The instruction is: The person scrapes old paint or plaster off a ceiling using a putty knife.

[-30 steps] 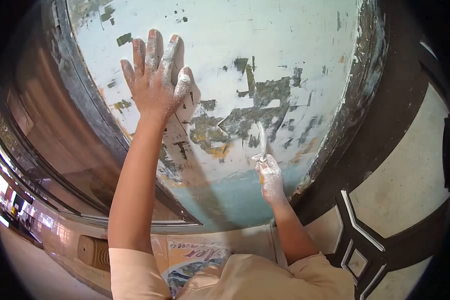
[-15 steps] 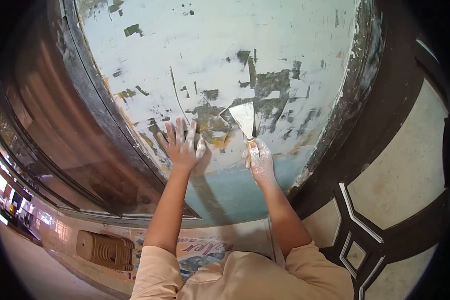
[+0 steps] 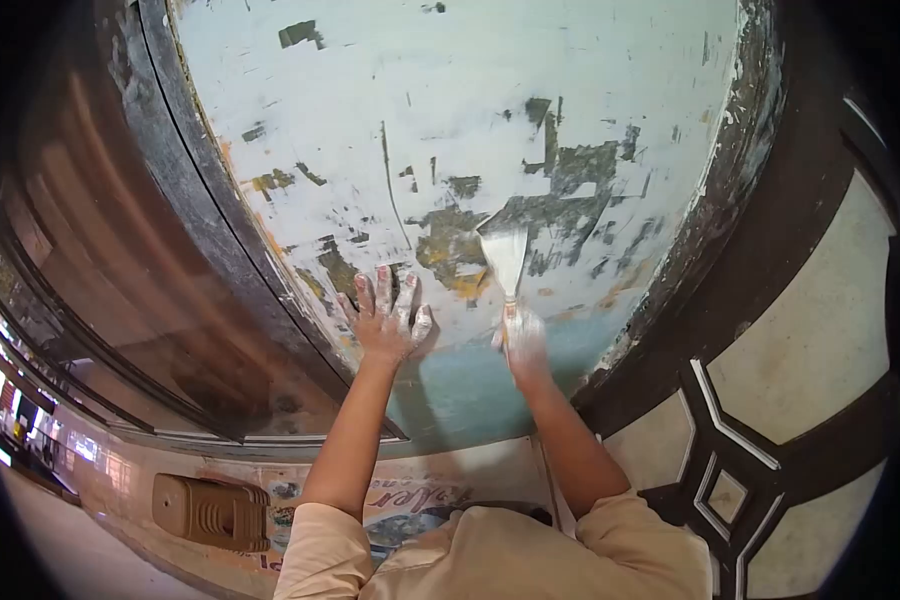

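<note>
My right hand (image 3: 522,345), whitened with dust and a little blurred, is wrapped round the handle of a putty knife (image 3: 506,258). Its broad blade points up and lies at the edge of a dark bare patch on the wall (image 3: 610,60). Pale paint covers that wall, broken by dark and ochre patches, with a blue-green band low down. Fingers spread, my left hand (image 3: 386,322) rests flat on the wall to the left of the knife, with white dust on its fingers.
A dark wooden door (image 3: 760,330) with pale panels stands on the right. To the left are a grey frame (image 3: 195,170) and brown glass (image 3: 100,220). On the floor lie a brown plastic stool (image 3: 210,512) and a printed sheet (image 3: 410,500).
The wall patches have shifted right and slightly within the view as the camera moved. My right hand and the putty knife sit lower on the wall; my left hand stays spread on it.
</note>
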Demonstrator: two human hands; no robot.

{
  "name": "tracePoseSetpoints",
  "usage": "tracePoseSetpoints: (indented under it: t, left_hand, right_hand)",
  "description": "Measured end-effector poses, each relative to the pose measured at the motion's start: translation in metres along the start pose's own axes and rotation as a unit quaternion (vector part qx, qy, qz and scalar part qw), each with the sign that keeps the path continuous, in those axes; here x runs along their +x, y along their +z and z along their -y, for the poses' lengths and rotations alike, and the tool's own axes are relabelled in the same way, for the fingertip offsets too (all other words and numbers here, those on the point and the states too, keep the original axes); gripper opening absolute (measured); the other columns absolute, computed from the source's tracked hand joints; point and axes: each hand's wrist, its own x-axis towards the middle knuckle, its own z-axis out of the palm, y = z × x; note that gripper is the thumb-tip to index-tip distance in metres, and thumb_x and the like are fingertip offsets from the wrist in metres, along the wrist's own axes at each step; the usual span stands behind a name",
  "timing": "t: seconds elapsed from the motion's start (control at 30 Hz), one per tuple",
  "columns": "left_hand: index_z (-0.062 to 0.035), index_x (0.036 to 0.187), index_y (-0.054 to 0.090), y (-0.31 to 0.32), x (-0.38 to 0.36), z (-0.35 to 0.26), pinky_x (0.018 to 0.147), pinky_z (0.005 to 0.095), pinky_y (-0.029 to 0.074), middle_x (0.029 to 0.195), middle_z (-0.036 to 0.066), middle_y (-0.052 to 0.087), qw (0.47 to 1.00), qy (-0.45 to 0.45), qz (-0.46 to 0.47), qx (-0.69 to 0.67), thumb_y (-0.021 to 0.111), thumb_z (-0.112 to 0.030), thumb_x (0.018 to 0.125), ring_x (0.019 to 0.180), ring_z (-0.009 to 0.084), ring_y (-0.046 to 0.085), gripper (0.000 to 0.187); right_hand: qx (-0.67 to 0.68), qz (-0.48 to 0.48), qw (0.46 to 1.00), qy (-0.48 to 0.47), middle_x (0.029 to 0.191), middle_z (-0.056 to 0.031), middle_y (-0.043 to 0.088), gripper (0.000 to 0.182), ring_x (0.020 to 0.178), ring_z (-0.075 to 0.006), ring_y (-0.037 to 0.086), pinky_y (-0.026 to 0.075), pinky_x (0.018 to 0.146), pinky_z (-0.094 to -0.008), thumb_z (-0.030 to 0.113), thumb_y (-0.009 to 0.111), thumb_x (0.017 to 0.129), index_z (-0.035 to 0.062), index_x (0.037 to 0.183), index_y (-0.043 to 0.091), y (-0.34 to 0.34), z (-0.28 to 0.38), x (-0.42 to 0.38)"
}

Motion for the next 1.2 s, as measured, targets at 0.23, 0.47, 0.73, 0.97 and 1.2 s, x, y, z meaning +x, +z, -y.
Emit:
tracePoseSetpoints:
  t: [0.23,0.47,0.73,0.97,1.2]
  left_hand:
    - [-0.0169,0.128,0.06,-0.001,-0.005,0.003,0.113,0.059,0.0,0.151,0.01,0.036,1.0,0.014,0.003,-0.022,0.062,-0.04,0.081,0.145,0.0356,0.016,0.052]
    - [-0.0132,0.138,0.049,-0.024,0.0,0.013,0.112,0.0613,0.009,0.153,0.012,0.031,0.989,0.014,0.126,-0.082,0.06,-0.021,0.086,0.143,0.039,0.018,0.054]
    - [-0.0141,0.138,0.049,-0.04,0.018,0.063,0.11,0.0627,0.014,0.151,0.013,0.033,0.992,0.009,0.11,-0.053,0.06,-0.025,0.086,0.142,0.0401,0.02,0.055]
    - [-0.0121,0.13,0.057,-0.024,-0.013,0.063,0.115,0.0558,0.005,0.151,0.009,0.037,0.997,0.068,0.021,-0.014,0.057,-0.03,0.087,0.145,0.0364,0.016,0.047]
    - [-0.0119,0.126,0.06,-0.019,-0.017,0.063,0.115,0.0545,0.004,0.149,0.008,0.039,0.998,0.066,0.018,0.001,0.057,-0.032,0.086,0.144,0.0349,0.018,0.046]
  right_hand:
    - [-0.098,-0.02,0.995,-0.005,0.059,-0.0033,0.053,0.037,0.054,-0.0137,0.05,0.042,0.055,-0.031,0.035,0.05,0.098,0.0031,0.08,0.058,0.029,-0.075,-0.037]
    - [-0.116,-0.03,0.989,-0.087,0.059,-0.0042,0.052,0.042,0.055,-0.0149,0.051,0.042,0.054,-0.0322,0.039,0.049,0.098,0.0027,0.078,0.056,0.057,-0.065,-0.021]
    - [-0.075,-0.034,0.996,-0.022,0.06,-0.0028,0.052,0.042,0.055,-0.0121,0.049,0.041,0.054,-0.0314,0.039,0.05,0.098,0.003,0.077,0.055,0.09,-0.068,-0.032]
    - [-0.071,-0.015,0.997,0.01,0.061,-0.0036,0.05,0.038,0.055,-0.0131,0.049,0.04,0.053,-0.0319,0.036,0.05,0.098,0.0041,0.078,0.056,0.089,-0.091,-0.044]
    - [-0.133,-0.025,0.981,-0.141,0.065,-0.0046,0.05,0.033,0.056,-0.0138,0.048,0.04,0.053,-0.0321,0.03,0.049,0.099,0.0031,0.082,0.055,0.109,-0.047,-0.012]
